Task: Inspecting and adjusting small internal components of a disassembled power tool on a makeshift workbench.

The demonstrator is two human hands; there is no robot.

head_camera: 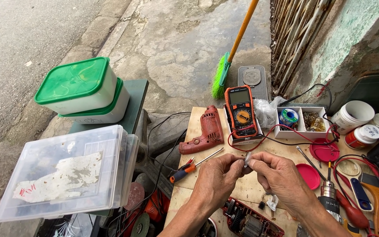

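left hand (216, 180): bare, no glove, no ring or watch in view; knuckles creased, veins raised along the back, short nails. left forearm: bare to the lower frame edge, no sleeve showing. right hand (279, 175): bare, no glove or ring; wrinkled knuckles, prominent tendons, short nails. right forearm: bare to the frame edge, fine hair visible, no sleeve, strap or band showing.
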